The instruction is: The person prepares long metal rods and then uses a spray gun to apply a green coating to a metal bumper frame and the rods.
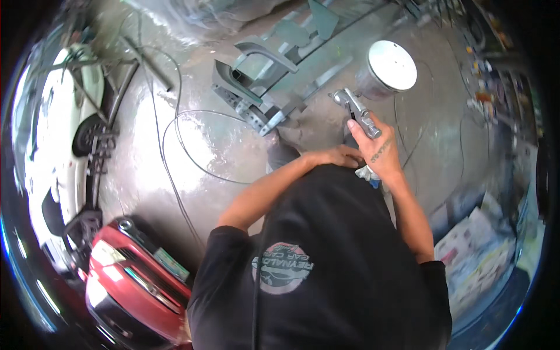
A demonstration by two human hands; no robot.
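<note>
My right hand (376, 149) is closed round the handle of a silver spray gun (363, 114), its thumb lying along the back. Beside the gun's front end is a large paint cup (392, 65) with a round white lid, apparently fixed to it. Close to my right wrist, my left hand (335, 156) has its fingers bent, with the tips partly hidden. A crumpled white and blue cloth (367, 174) shows just below the hands; whether the left fingers grip it is unclear. Grey-painted brackets and panels (262, 70) stand ahead of me, apart from the gun.
A dark hose (175, 125) loops across the floor at the left. Behind it stand a white car (70, 134) and a red painted body part (137, 274). Plastic sheeting (204, 17) lies at the far side. Papers (475, 251) cover something at the right.
</note>
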